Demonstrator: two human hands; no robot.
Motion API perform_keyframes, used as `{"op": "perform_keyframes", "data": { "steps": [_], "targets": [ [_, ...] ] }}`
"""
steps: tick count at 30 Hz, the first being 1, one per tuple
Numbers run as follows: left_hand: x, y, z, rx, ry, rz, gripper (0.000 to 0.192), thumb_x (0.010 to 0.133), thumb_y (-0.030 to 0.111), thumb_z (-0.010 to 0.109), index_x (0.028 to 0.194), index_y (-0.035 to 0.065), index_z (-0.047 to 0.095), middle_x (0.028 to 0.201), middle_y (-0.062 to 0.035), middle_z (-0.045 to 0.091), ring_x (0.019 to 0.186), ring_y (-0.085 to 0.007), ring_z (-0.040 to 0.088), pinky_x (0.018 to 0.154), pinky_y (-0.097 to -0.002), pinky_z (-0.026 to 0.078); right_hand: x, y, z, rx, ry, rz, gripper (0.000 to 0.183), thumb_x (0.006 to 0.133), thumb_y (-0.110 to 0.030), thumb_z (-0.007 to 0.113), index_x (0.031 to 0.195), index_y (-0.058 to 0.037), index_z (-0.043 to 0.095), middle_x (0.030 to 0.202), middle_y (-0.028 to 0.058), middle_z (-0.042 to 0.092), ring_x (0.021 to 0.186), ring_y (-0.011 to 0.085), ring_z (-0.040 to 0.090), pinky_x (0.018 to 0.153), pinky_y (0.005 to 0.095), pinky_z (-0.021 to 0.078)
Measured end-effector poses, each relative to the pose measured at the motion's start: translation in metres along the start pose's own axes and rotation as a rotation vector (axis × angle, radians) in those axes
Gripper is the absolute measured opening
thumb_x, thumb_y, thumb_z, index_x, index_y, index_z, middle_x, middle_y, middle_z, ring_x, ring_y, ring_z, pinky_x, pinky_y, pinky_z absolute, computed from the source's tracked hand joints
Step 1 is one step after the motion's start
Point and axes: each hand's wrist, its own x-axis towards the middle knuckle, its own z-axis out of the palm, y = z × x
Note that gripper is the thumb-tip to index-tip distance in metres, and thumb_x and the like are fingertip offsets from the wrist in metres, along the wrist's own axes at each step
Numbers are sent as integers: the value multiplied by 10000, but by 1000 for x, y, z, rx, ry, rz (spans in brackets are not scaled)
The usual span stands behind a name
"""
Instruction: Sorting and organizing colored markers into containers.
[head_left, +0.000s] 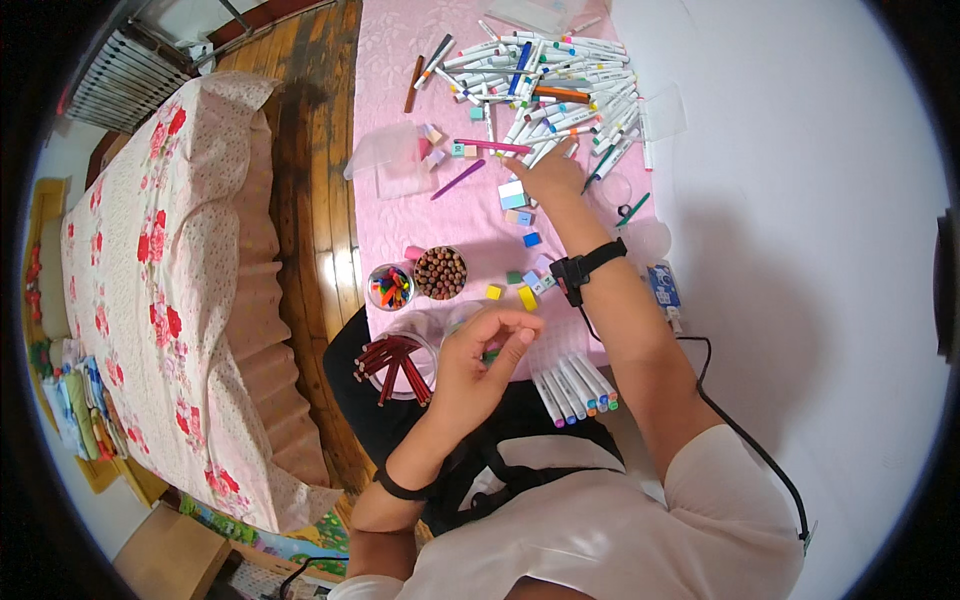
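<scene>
My right hand (553, 176) reaches into the near edge of a heap of white markers (600, 79) on the pink-covered table, thumb and forefinger spread over several of them. Its other fingertips are hard to make out. My left hand (476, 360) hovers near the table's front edge, fingers loosely curled towards the thumb; nothing plainly shows in it. Left of it, a clear container holds dark red pencils (394, 364). To its right, a row of white markers (576, 390) sits in a clear holder, coloured ends towards me. A magenta pen (493, 145) lies just beyond my right thumb.
Round tubs of brown-ended pencils (441, 273) and coloured crayons (391, 287) stand at the left. Small blocks, such as a yellow block (527, 298), lie scattered midway. A clear plastic box (390, 161) sits at the left edge. A white wall (757, 180) borders the right side.
</scene>
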Motion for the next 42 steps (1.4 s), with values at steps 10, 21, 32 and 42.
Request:
{"op": "perform_keyframes", "data": {
  "steps": [10,21,32,42],
  "targets": [
    [10,-3,0,44,-7,-9,127,968,64,586,1068,-4,627,1021,-55,658,959,-118,614,874,-260,475,19,24,2,135,5,7,1021,778,-231,710,1449,159,47,1203,314,583,1019,350,660,863,441,551],
    [-14,-15,16,14,-1,36,133,974,90,585,1070,7,626,987,-27,650,927,-98,594,848,-241,461,18,51,-5,181,16,-170,560,713,-190,751,1148,99,551,1064,246,655,927,363,675,752,442,568],
    [0,-36,39,-302,148,-47,282,1017,213,532,1221,19,544,1124,-47,627,1036,-145,602,895,-305,475,-139,89,-106,1185,-640,-433,154,806,-91,707,883,27,647,727,91,657,606,159,633,526,288,504],
    [-31,-12,59,-247,279,118,231,969,243,628,1038,31,688,884,-3,655,783,-54,553,734,-218,436,-257,116,-112,1204,-709,-592,323,835,-139,731,1065,22,572,768,58,639,605,118,617,534,265,498]
  ]
}}
